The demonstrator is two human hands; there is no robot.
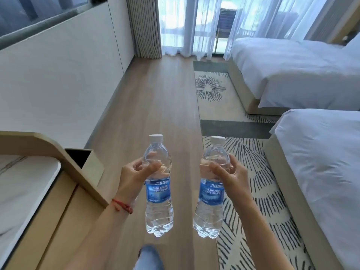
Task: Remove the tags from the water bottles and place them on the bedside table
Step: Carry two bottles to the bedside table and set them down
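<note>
Left hand [134, 173] grasped one clear plastic water bottle with blue label [158, 184]; right hand [227, 175] grasped a second [210, 187]. Both were held upright above the wooden floor [155, 106]. No tags visible. Recommended keeping bottles vertical, grips firm. Count: two bottles, two white beds [292, 75]

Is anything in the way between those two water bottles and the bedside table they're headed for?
No bedside table shows in this view, so that can't be settled. The left hand holds the left bottle and the right hand holds the right bottle over bare wooden floor.
</note>
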